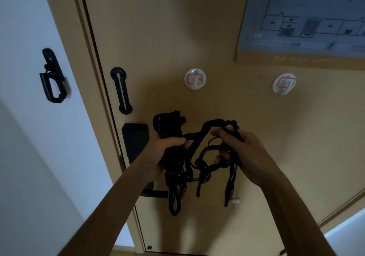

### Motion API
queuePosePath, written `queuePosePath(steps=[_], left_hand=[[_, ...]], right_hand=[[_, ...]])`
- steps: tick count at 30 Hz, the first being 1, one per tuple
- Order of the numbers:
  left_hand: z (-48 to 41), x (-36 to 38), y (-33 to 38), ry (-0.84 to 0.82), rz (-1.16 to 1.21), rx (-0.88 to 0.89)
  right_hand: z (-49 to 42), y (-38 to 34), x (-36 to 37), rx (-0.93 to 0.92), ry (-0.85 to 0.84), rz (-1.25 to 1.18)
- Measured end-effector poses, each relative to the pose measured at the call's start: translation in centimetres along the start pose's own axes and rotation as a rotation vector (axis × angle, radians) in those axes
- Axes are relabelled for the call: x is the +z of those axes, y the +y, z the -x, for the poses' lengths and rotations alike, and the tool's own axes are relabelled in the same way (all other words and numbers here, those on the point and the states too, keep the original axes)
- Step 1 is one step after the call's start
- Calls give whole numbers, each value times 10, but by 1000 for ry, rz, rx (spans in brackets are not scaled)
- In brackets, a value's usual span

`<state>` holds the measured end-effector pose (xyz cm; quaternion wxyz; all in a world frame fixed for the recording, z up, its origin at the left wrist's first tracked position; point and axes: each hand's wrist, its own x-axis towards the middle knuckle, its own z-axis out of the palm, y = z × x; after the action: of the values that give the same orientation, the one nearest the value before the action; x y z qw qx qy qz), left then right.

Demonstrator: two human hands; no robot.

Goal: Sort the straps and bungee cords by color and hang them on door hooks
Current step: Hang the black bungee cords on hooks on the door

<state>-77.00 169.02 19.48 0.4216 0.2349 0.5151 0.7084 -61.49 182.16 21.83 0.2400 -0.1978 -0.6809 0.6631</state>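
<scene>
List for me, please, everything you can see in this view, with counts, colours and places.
door: one, tan, fills the middle
door hooks: two, white and round with red-edged labels, on the door above the hands; left hook and right hook, both bare
floor plan: one, blue-grey, upper right of the door
slotted guard plate: one, black, at the door's left edge
latch bracket: one, black, on the wall
lock panel: one, black, below the plate
wall: white, on the left
straps and cords: one tangled bunch, black, number unclear, held before the door
left hand: grips the bunch
right hand: pinches a cord loop
</scene>
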Motion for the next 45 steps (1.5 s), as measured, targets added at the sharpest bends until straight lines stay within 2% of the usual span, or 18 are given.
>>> queuePosePath(steps=[2, 6, 12, 17, 22, 26, 29, 33, 37, 41, 45], left_hand=[[-1, -2, 0, -1, -29, 7], [-1, -6, 1, 1, -81, 59], [-4, -10, 5, 22, -62, 101], [-7, -14, 4, 29, 17, 98], [-6, -13, 3, -8, 24, 92], [-6, -3, -1, -19, -87, 29], [-7, 1, -4, -98, -195, -38], [-2, 6, 0, -246, -365, 88], [0, 4, 3, -283, -496, 86], [-1, -1, 4, -258, -409, 47], [-4, -6, 2, -164, -304, -20]], right_hand=[[-1, -2, 0, -53, 89, 44], [-5, -3, -3, -158, 249, -93], [-6, -5, 0, -203, 280, -324], [-4, -7, -2, -169, 302, -274], [-4, -4, -1, -85, 184, -227], [-5, -8, 8, 12, -14, -141], [-6, -11, 14, 34, -90, -187], [-8, -10, 11, 22, -77, -176], [-6, -11, 8, 23, -108, -169], [-6, -10, 3, 21, -126, -125], [-8, -5, -5, -25, -20, 66]])
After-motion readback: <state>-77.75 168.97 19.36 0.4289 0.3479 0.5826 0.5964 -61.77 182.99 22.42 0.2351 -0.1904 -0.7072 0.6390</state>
